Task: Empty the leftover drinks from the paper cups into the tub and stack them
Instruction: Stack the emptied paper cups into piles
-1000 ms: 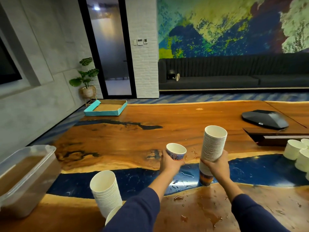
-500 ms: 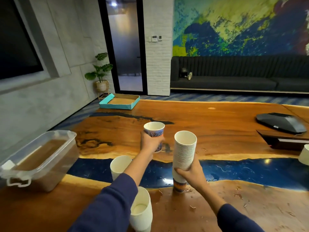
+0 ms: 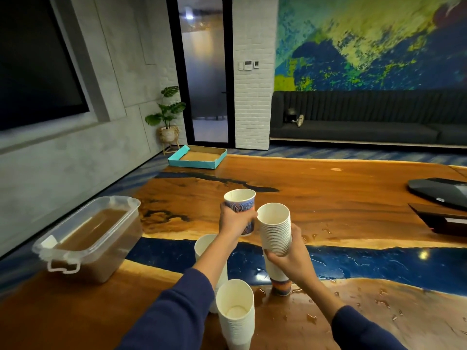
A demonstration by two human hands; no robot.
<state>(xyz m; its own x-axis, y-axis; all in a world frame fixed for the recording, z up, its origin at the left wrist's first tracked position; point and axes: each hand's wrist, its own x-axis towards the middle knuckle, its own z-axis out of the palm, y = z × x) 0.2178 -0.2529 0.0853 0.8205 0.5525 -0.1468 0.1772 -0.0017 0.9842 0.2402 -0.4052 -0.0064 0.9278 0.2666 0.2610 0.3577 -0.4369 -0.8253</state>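
My left hand (image 3: 233,222) grips a single paper cup (image 3: 240,203) with a blue pattern, held upright above the table just left of a tall stack. My right hand (image 3: 293,258) holds that tall stack of white paper cups (image 3: 275,229), whose base stands on the wet table. A clear plastic tub (image 3: 88,238) with brown liquid sits at the left edge of the table. Two more cup stacks stand near me: one (image 3: 236,311) in front of my left arm and one (image 3: 206,245) partly hidden behind it.
The wood and blue resin table (image 3: 328,198) has drops of spilled liquid around the held stack. A teal cardboard tray (image 3: 197,157) lies at the far end. A black device (image 3: 439,190) sits on a raised shelf at the right.
My left hand has lifted the patterned cup higher and closer to the top of the stack. My view has swung left, bringing the tub further into sight.
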